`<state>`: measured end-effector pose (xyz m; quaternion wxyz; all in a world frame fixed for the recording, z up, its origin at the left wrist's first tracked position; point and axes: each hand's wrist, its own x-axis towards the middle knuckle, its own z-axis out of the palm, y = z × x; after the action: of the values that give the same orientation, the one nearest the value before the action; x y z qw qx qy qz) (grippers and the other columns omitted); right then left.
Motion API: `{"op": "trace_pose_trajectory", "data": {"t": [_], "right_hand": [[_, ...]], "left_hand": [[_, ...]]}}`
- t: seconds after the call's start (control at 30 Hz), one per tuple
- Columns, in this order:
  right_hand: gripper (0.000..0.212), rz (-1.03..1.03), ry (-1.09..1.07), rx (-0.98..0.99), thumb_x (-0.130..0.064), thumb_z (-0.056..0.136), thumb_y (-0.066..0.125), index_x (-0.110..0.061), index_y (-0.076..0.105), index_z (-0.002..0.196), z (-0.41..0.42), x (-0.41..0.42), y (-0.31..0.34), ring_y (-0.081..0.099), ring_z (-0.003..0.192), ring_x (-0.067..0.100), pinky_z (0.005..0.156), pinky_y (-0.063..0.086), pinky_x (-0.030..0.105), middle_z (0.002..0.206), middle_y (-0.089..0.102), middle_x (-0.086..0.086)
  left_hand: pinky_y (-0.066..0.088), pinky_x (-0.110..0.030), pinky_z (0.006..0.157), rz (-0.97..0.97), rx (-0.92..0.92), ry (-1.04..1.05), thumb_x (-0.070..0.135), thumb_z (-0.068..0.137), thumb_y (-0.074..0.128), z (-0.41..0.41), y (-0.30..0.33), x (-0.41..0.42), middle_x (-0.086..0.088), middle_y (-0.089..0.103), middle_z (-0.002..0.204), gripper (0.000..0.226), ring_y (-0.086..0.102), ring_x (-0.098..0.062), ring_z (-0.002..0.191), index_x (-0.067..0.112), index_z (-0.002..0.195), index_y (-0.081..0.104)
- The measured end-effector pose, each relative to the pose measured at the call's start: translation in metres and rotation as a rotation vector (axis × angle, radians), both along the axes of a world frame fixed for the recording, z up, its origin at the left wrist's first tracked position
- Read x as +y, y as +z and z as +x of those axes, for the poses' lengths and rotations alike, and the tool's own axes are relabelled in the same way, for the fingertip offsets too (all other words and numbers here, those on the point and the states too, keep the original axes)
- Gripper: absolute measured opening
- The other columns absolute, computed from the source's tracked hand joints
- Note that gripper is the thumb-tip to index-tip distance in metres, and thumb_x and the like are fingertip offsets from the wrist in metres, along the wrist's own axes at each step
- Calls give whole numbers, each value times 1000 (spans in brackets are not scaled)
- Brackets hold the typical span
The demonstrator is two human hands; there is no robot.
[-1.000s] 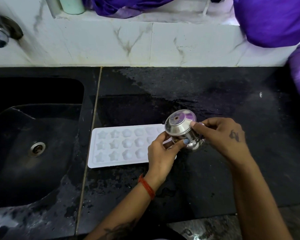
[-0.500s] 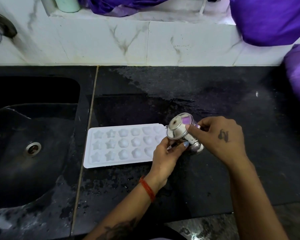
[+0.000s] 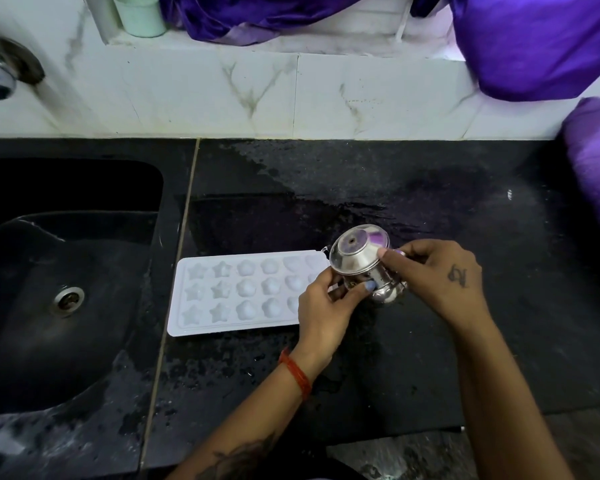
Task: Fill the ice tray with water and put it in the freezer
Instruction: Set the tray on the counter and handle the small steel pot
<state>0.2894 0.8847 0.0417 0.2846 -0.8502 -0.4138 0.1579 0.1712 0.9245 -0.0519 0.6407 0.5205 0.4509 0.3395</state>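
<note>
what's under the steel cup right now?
The steel cup, tipped bottom-up in both hands, hangs over the white ice tray at its right end. That end's moulds are hidden by cup and left hand.

A white plastic ice tray (image 3: 236,292) lies on the black stone counter (image 3: 430,209), right of the black sink (image 3: 66,289), left of a tilted steel pot (image 3: 362,265).

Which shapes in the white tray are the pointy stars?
The stars sit in the two columns at the ice tray's left end, nearest the sink, like this one. The others further right look round or puffy, not pointed.
</note>
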Motion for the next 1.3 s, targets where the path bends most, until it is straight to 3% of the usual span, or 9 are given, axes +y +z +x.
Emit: {"op": "trace_pose_trajectory", "data": {"t": [0.1, 0.27, 0.5, 0.73, 0.87, 1.0, 1.3], "right_hand": [[29, 10, 9, 27, -50, 80, 64, -24, 69, 68, -3, 0, 1, 60, 66, 4, 56, 39, 20, 62, 67, -8], [28, 62, 59, 37, -47, 80, 65, -24, 68, 65, -18, 6, 7, 61, 65, 5, 58, 41, 21, 60, 66, -9], [27, 90, 172, 54, -47, 79, 66, -24, 70, 66, -50, 25, 9, 66, 67, 12, 68, 50, 31, 59, 68, -5], [28, 51, 306, -1, -46, 80, 66, -22, 69, 66, -91, 45, 9, 63, 63, 7, 60, 44, 24, 61, 68, -6], [31, 1, 385, -57, -47, 81, 63, -19, 70, 70, -111, 54, 11, 60, 60, 4, 53, 38, 19, 62, 69, -4], [35, -18, 424, -114, -49, 80, 63, -17, 69, 70, -125, 59, 11, 62, 64, 15, 56, 38, 19, 63, 68, -1], [36, -21, 433, -162, -50, 81, 61, -17, 68, 69, -130, 59, 10, 61, 63, 15, 54, 36, 18, 60, 66, -1]], "left_hand": [[54, -36, 90, 29, 21, 26, 38, 67, 78, -7, 5, 1, 10, 74, 97, 39, 68, -3, 95, 28, 103, 69], [54, -30, 88, 89, 39, 104, 38, 67, 81, -24, 13, 3, 9, 73, 101, 50, 67, -3, 97, 23, 112, 68], [55, -25, 81, 98, 14, 233, 31, 68, 81, -59, 15, 6, 8, 74, 96, 40, 69, -5, 93, 22, 105, 70], [51, -14, 78, 69, -90, 370, 15, 75, 77, -94, 11, 4, 6, 74, 97, 32, 69, -4, 92, 15, 107, 70], [52, -24, 88, 48, -127, 413, 18, 78, 75, -109, 5, 3, 2, 73, 105, 36, 68, -8, 99, 13, 112, 67], [49, -40, 99, 26, -150, 434, 24, 78, 73, -117, -1, 2, -1, 72, 109, 38, 66, -17, 107, 12, 113, 67], [47, -43, 101, 1, -169, 412, 23, 80, 72, -122, -1, 1, -3, 72, 110, 37, 66, -18, 107, 10, 114, 66]]}}
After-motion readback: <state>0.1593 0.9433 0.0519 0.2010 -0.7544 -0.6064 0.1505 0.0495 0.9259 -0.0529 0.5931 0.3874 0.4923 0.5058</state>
